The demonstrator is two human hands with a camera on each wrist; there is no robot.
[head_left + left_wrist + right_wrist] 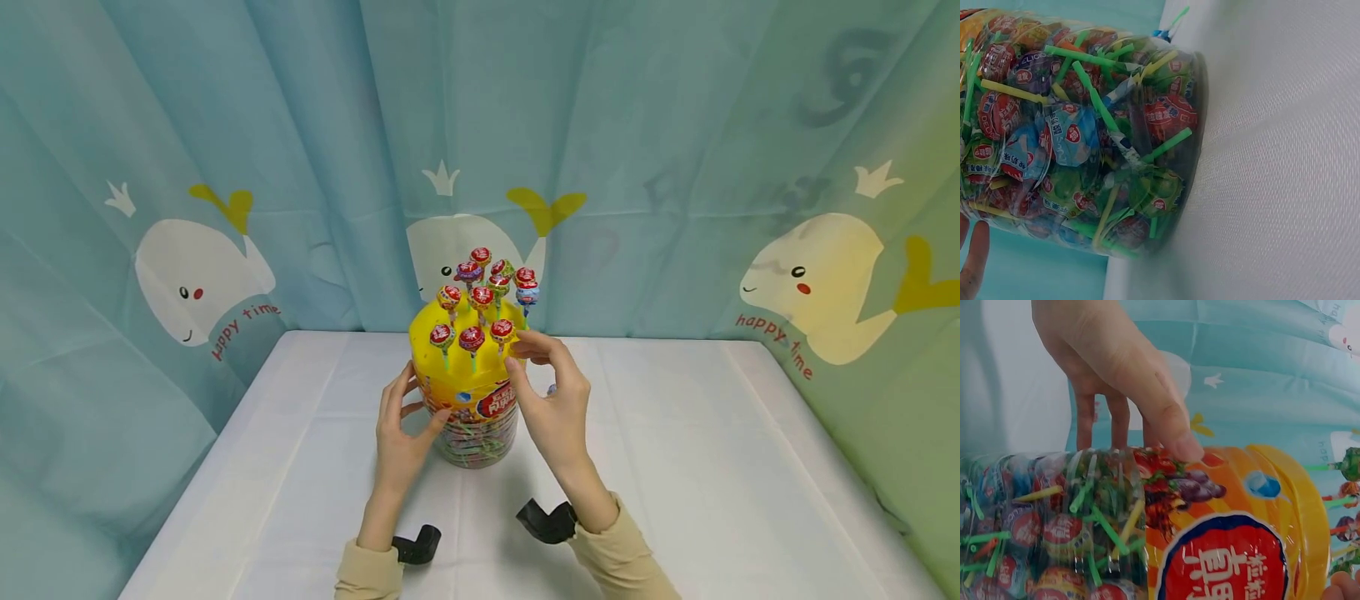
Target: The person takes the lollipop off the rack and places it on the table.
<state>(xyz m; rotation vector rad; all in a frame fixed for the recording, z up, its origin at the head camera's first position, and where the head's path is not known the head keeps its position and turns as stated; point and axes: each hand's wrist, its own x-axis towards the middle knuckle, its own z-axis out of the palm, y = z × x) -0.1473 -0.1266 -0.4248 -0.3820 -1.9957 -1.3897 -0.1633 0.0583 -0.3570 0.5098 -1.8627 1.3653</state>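
A clear plastic jar [472,433] packed with wrapped lollipops stands on the white table [675,467]. Its yellow lid [461,342] has several lollipops [480,296] standing upright in it. My left hand [403,425] grips the jar's left side, thumb on the front and fingers behind, as the right wrist view shows of the left hand [1122,375]. My right hand [543,387] is at the lid's right front, its curled fingertips pinching at the stick of a red lollipop [502,331]. The left wrist view is filled by the jar [1085,125].
A loose blue lollipop [1163,31] lies on the cloth just right of the jar, partly hidden behind my right hand. A blue whale-print curtain [225,167] closes in the table at the back and both sides. Black wrist straps [417,546] show near the front edge.
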